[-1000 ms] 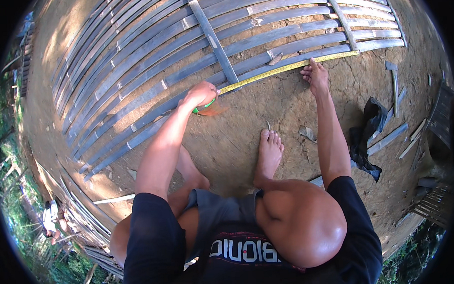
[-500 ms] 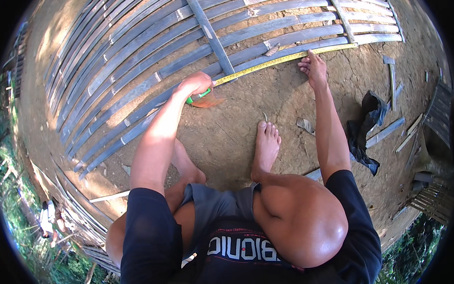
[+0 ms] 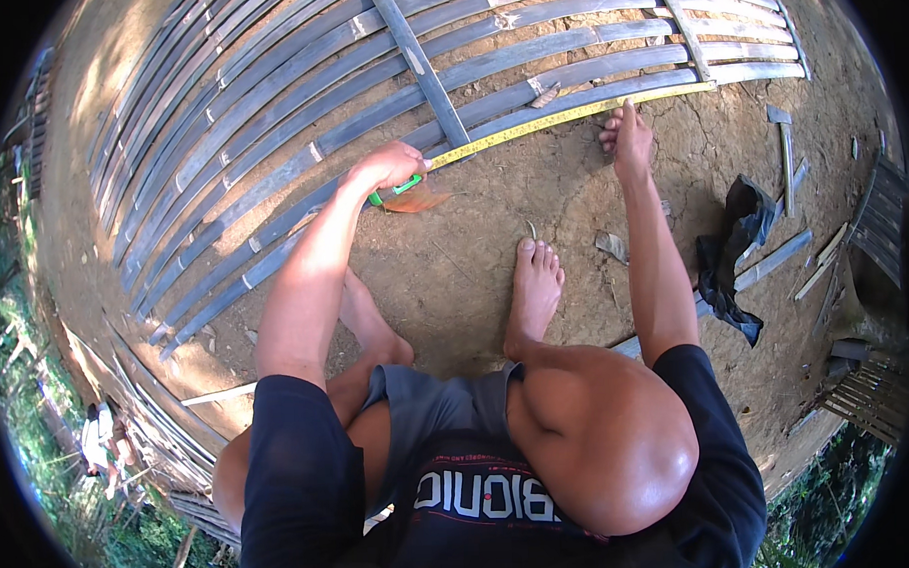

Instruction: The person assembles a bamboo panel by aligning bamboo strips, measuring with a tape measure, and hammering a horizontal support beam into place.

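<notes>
The left hand [image 3: 388,166] closes its grip around a green tape measure [image 3: 409,184], hiding most of it from me. Its yellow blade [image 3: 529,128] runs along the near edge of a slatted frame [image 3: 422,70], cropped above. Whether the right hand [image 3: 628,141] pinches the blade, I cannot tell.

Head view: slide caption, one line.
Left hand holds a green tape measure, right hand at its yellow blade, stretched along a slatted panel's edge.
</notes>
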The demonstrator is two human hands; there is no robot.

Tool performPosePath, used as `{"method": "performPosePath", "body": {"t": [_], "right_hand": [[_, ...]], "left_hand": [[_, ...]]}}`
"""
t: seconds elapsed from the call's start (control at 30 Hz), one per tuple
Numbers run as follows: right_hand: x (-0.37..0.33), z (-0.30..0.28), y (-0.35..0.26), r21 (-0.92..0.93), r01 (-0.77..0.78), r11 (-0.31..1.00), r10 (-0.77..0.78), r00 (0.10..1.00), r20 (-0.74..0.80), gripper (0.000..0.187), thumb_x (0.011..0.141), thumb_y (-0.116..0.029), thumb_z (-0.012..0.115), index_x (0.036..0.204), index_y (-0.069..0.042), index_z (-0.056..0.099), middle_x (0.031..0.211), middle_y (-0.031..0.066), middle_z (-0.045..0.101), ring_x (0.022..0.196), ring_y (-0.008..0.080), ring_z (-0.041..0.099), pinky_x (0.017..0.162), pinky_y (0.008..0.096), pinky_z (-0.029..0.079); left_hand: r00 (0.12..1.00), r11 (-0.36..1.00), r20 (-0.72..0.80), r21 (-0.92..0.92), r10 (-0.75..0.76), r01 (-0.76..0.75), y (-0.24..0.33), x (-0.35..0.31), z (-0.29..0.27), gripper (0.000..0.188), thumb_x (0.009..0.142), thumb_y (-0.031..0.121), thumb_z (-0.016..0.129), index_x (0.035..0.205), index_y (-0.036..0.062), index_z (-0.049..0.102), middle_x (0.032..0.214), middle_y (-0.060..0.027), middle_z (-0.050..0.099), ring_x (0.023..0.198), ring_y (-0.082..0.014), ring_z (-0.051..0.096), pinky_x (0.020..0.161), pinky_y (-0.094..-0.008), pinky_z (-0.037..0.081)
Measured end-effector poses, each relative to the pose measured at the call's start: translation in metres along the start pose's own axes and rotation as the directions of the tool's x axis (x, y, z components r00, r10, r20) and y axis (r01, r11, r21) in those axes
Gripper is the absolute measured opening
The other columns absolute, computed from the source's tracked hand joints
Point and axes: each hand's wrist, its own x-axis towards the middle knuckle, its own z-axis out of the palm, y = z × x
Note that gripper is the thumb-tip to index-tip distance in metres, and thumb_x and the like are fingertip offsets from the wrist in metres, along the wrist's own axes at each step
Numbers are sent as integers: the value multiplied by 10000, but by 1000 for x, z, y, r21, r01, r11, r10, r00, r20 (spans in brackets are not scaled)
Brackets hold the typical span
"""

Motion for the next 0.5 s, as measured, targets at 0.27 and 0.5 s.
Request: {"method": "performPosePath", "body": {"t": [0.27, 0.5], "right_hand": [[-108, 104, -25, -419, 639, 645, -350, 735, 581, 272, 931, -261, 651, 1005, 0, 665, 917, 207, 710, 818, 302, 693, 667, 424, 525], [-106, 205, -33, -626, 754, 198, -266, 656, 707, 534, 929, -419, 642, 1216, -16, 441, 1184, 199, 558, 946, 369, 687, 788, 440, 577]], "left_hand": [[996, 1000, -92, 7, 12, -11, -18, -8, 22, 319, 924, 400, 640, 961, 105, 753, 892, -157, 723, 800, -293, 675, 759, -436, 520], [990, 995, -99, -4, -99, 99, 16, -30, 21, 271, 893, 306, 606, 1032, 132, 761, 1058, -193, 716, 1034, -377, 683, 916, -456, 529]]}}
